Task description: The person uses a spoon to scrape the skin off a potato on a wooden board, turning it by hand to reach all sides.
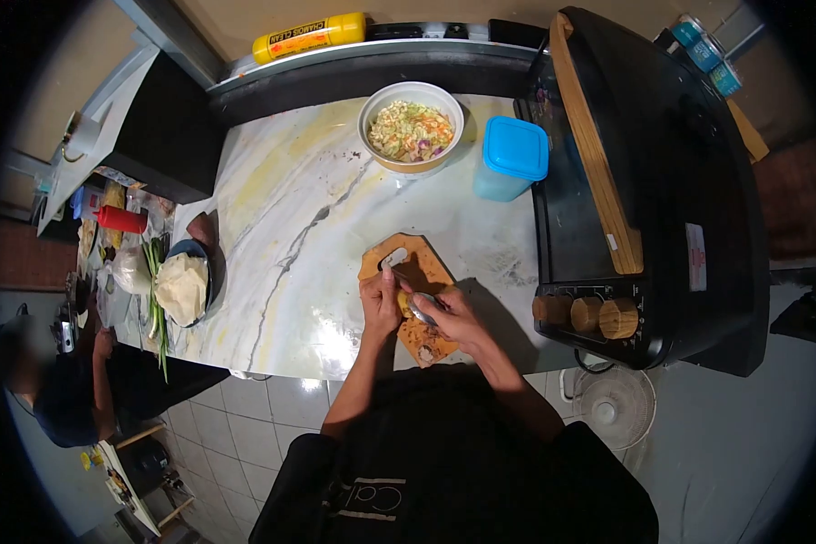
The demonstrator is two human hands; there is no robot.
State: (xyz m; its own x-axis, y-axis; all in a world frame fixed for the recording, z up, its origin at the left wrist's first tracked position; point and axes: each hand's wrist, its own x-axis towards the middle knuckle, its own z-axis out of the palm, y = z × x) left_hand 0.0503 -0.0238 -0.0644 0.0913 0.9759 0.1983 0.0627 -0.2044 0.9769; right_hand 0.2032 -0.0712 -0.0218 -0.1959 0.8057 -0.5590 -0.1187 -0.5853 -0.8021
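Both my hands are close together over a wooden cutting board with brown scraps on it. My left hand is closed around a small yellowish piece of food, whose kind I cannot make out. Held in my right hand is a shiny metal spoon-like tool, its rounded part against or right beside the yellowish piece. Fingers hide much of both items. A pale lump lies at the board's near end.
Beyond the board stand a bowl of chopped vegetables and a blue-lidded container. A black oven borders the right. On the left are a plate of pale wrappers, green onions and another person.
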